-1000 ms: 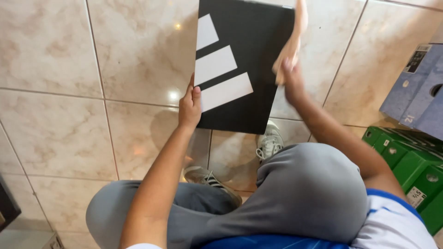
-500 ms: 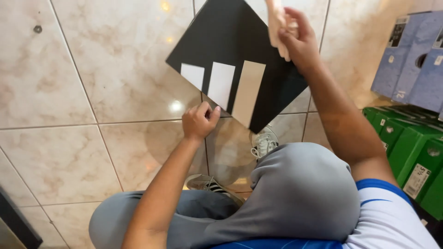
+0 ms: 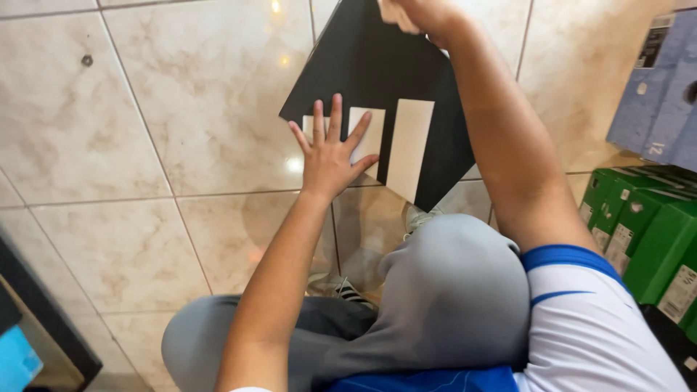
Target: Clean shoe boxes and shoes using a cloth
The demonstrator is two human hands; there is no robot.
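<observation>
At nine o'clock the beige tiled floor (image 3: pixel 131 123) runs out to a dark object with a light-blue corner (image 3: pixel 18 356) at seven o'clock. Moving toward the centre, the left hand (image 3: pixel 330 156) now lies flat with its fingers spread wide on the near edge of the black box lid (image 3: pixel 370 72), over the shortest of its three white stripes (image 3: pixel 409 149); half a second ago that hand was curled just below the lid's lower corner, and a second ago it pinched the lid's left edge. The lid has turned as well: its stripes ran sideways then, and now they stand nearly upright, with the lid tilted and its lower corner pointing to five o'clock. Judging from this, the left hand has gone from gripping to steadying, and the lid seems to be coming down toward the floor. At twelve o'clock the right hand (image 3: pixel 417 11) keeps to the lid's top edge, but the frame cuts it off, so whether its fingers are closed on the lid cannot be told. Below, at six o'clock, grey trousered knees (image 3: pixel 450 290) cover a shoe. At three to four o'clock stand green boxes (image 3: pixel 646 232), with blue boxes (image 3: pixel 661 87) above them at two o'clock.
</observation>
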